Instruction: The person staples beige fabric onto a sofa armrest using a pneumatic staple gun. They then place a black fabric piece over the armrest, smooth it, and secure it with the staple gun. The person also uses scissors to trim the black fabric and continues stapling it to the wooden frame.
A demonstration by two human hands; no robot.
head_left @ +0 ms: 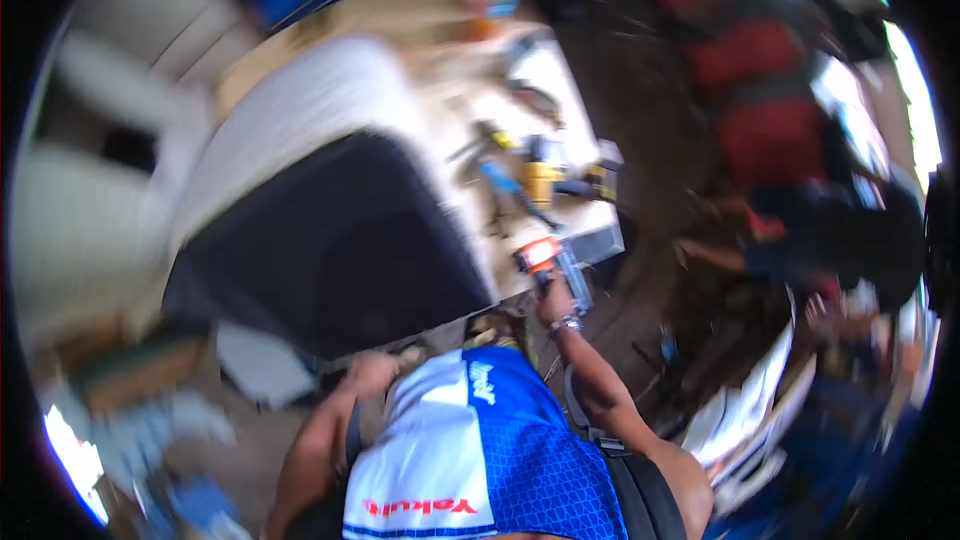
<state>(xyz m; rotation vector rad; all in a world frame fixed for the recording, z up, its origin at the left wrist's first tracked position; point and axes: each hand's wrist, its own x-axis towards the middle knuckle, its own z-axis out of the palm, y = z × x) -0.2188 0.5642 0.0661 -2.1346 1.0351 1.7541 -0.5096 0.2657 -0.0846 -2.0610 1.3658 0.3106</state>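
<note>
The picture is smeared by motion. My right hand (555, 302) is wrapped round the grip of an orange and grey staple gun (540, 256), at the near right corner of the workbench. Just left of it lies a large upholstered piece (320, 90) with pale fabric and a black cloth face (330, 240) turned toward me. My left hand (375, 375) is low, close to the near edge of that black face. Its fingers are too blurred to make out, as is any touch.
On the pale bench top (430, 90) lie a yellow and black power tool (540, 180), a blue-handled tool (500, 178) and other blurred items. To the right, a person in dark clothing (830, 240) reaches out near red stacked shapes (765, 100). Boards and scraps (265, 365) lie at lower left.
</note>
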